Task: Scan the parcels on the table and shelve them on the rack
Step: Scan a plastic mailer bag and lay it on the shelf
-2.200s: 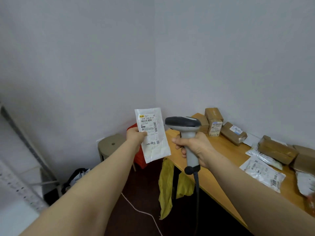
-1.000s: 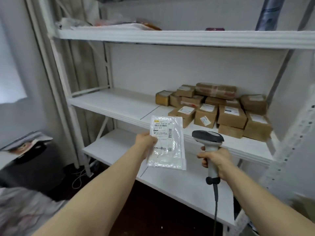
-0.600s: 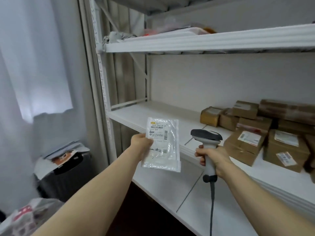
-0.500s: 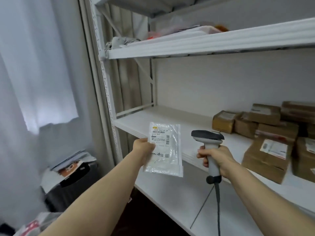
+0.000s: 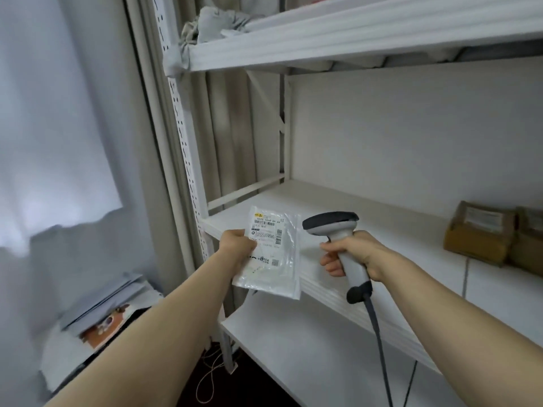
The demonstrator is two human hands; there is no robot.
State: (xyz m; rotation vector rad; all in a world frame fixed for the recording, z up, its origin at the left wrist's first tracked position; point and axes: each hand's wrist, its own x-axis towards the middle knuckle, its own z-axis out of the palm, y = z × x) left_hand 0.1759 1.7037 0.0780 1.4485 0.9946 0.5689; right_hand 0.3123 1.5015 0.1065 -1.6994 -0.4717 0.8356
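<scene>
My left hand (image 5: 238, 245) grips a flat clear plastic parcel (image 5: 274, 262) by its left edge, with the white barcode label facing me. The parcel hangs in front of the left front corner of the rack's middle shelf (image 5: 346, 212). My right hand (image 5: 355, 254) is wrapped around the handle of a grey barcode scanner (image 5: 335, 227). The scanner's dark head sits just right of the parcel, and its cable drops down from the handle. The white rack (image 5: 188, 160) fills the right side of the view.
Brown cardboard parcels (image 5: 482, 236) sit at the right end of the middle shelf. Grey cloth (image 5: 211, 22) lies on the upper shelf. A lower shelf (image 5: 293, 348) shows beneath. A curtain (image 5: 58, 142) hangs at left above a covered pile (image 5: 102, 315), and a thin cord lies on the floor.
The view has swung from the table corner to the rack and keeps panning left, so most brown boxes have left the frame. Both hands keep their holds and sit nearer the middle shelf.
</scene>
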